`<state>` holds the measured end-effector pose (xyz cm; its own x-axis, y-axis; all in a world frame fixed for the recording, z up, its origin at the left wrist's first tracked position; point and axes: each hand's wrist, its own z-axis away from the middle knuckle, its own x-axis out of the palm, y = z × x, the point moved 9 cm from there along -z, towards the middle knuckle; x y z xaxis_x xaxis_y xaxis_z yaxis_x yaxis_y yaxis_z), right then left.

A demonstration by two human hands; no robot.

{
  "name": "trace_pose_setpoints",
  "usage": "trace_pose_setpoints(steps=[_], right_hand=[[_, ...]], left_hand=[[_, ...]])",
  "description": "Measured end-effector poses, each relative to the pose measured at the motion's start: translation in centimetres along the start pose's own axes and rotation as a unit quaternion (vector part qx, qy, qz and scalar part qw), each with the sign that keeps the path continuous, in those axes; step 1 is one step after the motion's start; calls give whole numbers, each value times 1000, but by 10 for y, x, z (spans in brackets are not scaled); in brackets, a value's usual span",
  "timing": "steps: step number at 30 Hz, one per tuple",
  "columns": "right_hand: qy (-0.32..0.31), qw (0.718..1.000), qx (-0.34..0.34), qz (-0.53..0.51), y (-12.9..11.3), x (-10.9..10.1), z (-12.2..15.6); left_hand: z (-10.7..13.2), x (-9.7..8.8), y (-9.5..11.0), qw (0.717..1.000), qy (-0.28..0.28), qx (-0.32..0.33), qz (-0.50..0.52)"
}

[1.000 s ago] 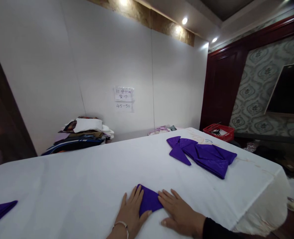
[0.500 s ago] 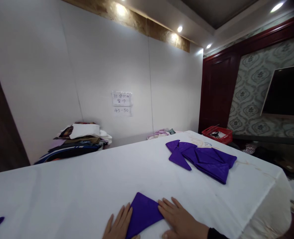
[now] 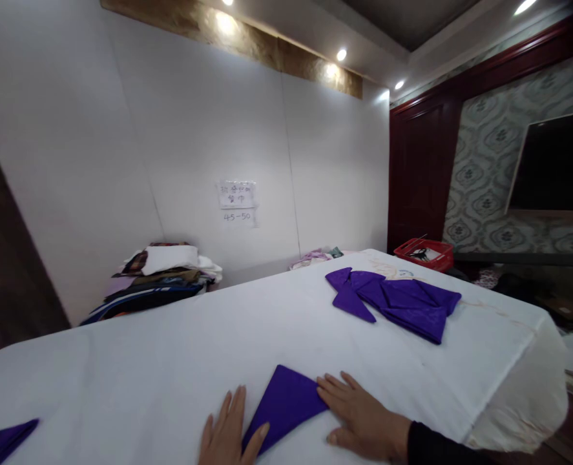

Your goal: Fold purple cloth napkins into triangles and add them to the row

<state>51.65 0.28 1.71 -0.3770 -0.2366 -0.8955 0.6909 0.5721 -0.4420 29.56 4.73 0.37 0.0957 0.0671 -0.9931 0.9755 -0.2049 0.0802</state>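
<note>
A folded purple cloth napkin (image 3: 287,408) lies flat on the white tablecloth (image 3: 170,374) near the bottom middle, one point aimed away from me. My left hand (image 3: 230,433) is open at its left side, with the thumb resting on the lower left part of the cloth. At the right corner, my right hand (image 3: 358,410) lies flat with fingers stretched out, the fingertips touching the fabric. The lower part of my left hand is cut off by the frame edge.
More folded purple napkins (image 3: 407,303) lie together at the far right of the table. Another purple napkin (image 3: 5,442) is at the lower left edge. Piled clothes (image 3: 165,274) stand behind the table, and a red basket (image 3: 426,255) is beyond its far right corner.
The view has shifted slightly. My left hand's fingers have come off the napkin's left edge, while its thumb now shows on top. My right hand stays at the right corner.
</note>
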Motion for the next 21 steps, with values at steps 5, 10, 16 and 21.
trace_pose_setpoints(steps=[5, 10, 16, 21], right_hand=[[-11, 1000, 19, 15, 8, 9, 1], [-16, 999, 20, 36, 19, 19, 1], [-3, 1000, 19, 19, 19, 16, 3], [13, 996, 73, -56, 23, -2, -4]], left_hand=[[-4, -16, 50, 995, -21, 99, 22], [-4, 8, 63, 987, -91, 118, 51], [-3, 9, 51, 987, -71, 99, 109], [-9, 5, 31, 985, -31, 22, 171]])
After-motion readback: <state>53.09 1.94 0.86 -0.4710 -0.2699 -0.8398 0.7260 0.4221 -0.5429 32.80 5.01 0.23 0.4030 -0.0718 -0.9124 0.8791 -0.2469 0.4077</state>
